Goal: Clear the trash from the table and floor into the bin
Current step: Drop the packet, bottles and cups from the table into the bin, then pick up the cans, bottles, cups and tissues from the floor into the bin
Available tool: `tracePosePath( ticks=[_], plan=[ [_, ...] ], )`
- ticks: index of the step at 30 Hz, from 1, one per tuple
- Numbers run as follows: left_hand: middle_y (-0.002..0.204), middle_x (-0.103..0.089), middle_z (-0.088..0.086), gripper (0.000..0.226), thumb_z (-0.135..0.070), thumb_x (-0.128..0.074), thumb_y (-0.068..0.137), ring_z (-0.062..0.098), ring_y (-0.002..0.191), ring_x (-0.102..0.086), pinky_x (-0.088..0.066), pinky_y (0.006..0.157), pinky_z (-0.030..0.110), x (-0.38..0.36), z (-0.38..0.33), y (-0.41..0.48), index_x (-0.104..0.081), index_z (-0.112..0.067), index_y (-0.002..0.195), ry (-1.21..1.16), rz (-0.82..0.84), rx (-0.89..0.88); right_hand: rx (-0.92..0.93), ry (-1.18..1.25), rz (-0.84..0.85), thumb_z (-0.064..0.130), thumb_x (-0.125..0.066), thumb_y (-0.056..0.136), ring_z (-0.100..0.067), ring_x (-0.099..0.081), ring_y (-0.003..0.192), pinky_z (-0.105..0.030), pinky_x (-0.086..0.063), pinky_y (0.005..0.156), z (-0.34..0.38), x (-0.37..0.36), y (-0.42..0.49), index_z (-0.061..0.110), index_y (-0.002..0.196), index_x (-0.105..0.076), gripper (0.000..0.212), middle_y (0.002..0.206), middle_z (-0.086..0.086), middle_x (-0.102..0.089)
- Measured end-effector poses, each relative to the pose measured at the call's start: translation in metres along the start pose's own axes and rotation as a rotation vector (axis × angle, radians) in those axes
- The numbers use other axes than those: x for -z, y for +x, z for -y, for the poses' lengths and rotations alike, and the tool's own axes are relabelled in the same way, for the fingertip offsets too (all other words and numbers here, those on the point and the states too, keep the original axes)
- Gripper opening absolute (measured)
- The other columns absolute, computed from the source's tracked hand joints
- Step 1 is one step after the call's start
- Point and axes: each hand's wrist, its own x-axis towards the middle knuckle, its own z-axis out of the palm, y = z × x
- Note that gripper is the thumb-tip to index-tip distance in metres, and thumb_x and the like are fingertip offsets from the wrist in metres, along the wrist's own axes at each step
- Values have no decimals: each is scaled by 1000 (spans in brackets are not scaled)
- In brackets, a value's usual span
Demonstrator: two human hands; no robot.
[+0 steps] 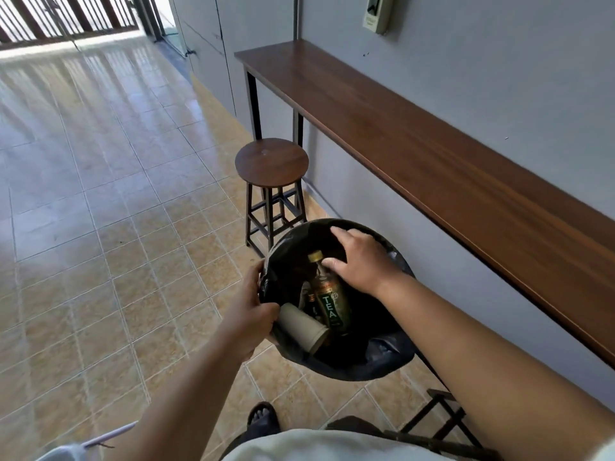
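A round bin (386, 364) lined with a black bag is held up in front of me, above the tiled floor. Inside it lie a green tea bottle (331, 299) with a yellow cap and a beige paper cup (303, 327) on its side, plus darker trash I cannot make out. My left hand (249, 307) grips the bin's left rim and bag edge. My right hand (357, 257) hovers over the bin's mouth, fingers spread, just above the bottle's neck and holding nothing.
A long wooden wall table (432, 144) runs along the grey wall on the right. A round wooden stool (271, 163) stands beyond the bin. A second stool's frame (442, 417) is at lower right. My foot (263, 419) is below. Tiled floor (100, 194) stretches left.
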Motion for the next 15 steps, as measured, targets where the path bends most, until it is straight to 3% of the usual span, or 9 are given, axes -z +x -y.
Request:
tracePosePath(
  ticks=[5, 8, 12, 15],
  plan=[
    [121, -54, 10, 78, 25, -42, 81, 30, 102, -60, -59, 55, 33, 40, 14, 19, -41, -29, 137, -70, -15, 38, -13, -69, -220, 31, -67, 84, -32, -56, 108, -38, -49, 90, -9, -12, 6, 11, 125, -59, 46, 116, -13, -62],
    [123, -53, 11, 79, 25, -43, 81, 33, 104, -61, -59, 54, 36, 52, 22, 31, -40, -29, 139, -99, -10, 55, -107, -83, -259, 24, -70, 81, -33, -52, 112, -40, -50, 91, -24, -31, 4, 9, 125, -59, 47, 121, -15, -58],
    [127, -51, 14, 80, 25, -44, 81, 38, 109, -59, -60, 59, 43, 67, 46, 54, -40, -29, 140, -119, -56, 73, -325, 38, -114, 25, -65, 87, -36, -48, 125, -40, -43, 100, -46, -59, 9, 10, 143, -41, 63, 137, -20, -50],
    [124, -53, 10, 80, 26, -41, 82, 32, 106, -61, -59, 57, 34, 75, 78, 74, -38, -28, 141, -126, -111, 73, -496, 182, 64, 28, -57, 92, -37, -50, 125, -37, -43, 98, -66, -99, 19, 14, 147, -32, 62, 137, -19, -53]
  ],
)
